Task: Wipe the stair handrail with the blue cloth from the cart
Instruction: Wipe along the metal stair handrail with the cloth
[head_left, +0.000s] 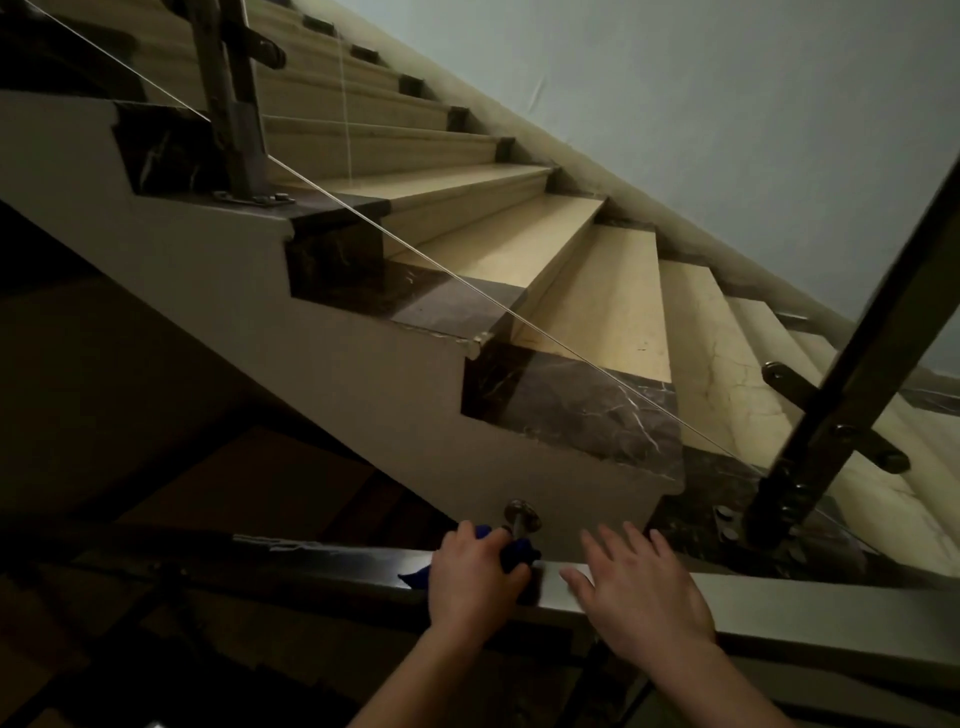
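Note:
A metal handrail (810, 603) runs across the bottom of the head view, dark on the left and pale on the right. My left hand (475, 579) presses a crumpled blue cloth (514, 551) onto the rail's top; blue folds poke out beyond the fingers and at the thumb side. My right hand (641, 587) lies flat on the rail just to the right, fingers spread, holding nothing. The two hands are a short gap apart.
Beyond the rail rises a flight of beige steps (602, 306) with dark marble ends, behind a glass panel. A round metal fixing (521, 514) sits just past the cloth. A dark post (810, 462) stands at right, another post (234, 104) at upper left. Darkness lies below left.

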